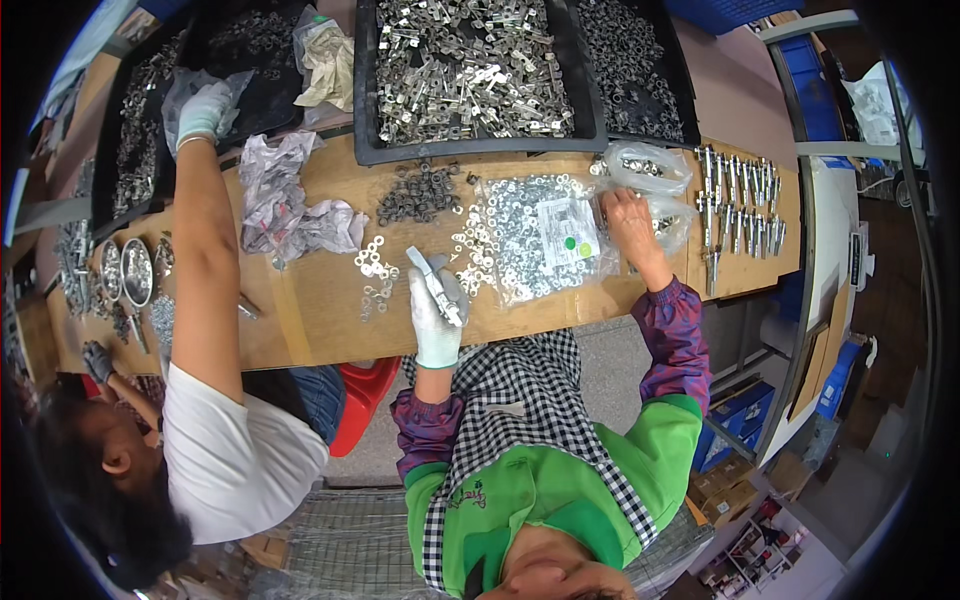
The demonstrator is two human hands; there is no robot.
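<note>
My left hand (437,318), in a white glove, is closed round some silver metal fittings (436,284) above the table's near edge. A flat grey piece sticks up past the fingers. My bare right hand (630,226) has its fingers bent together beside clear plastic bags (668,212) of small metal parts; what the fingertips hold is hidden. Between my hands lies a large clear bag of washers (530,235) with a white label (568,232) on it. Loose white washers (473,245) and dark nuts (418,192) are spread near my left hand.
Black trays (480,150) of metal parts stand along the back. Finished-looking metal bolts (735,205) lie in rows at the right. Crumpled paper (290,210) lies left of the nuts. A co-worker's gloved hand (203,112) reaches to a left tray; a red stool (365,405) stands below the table.
</note>
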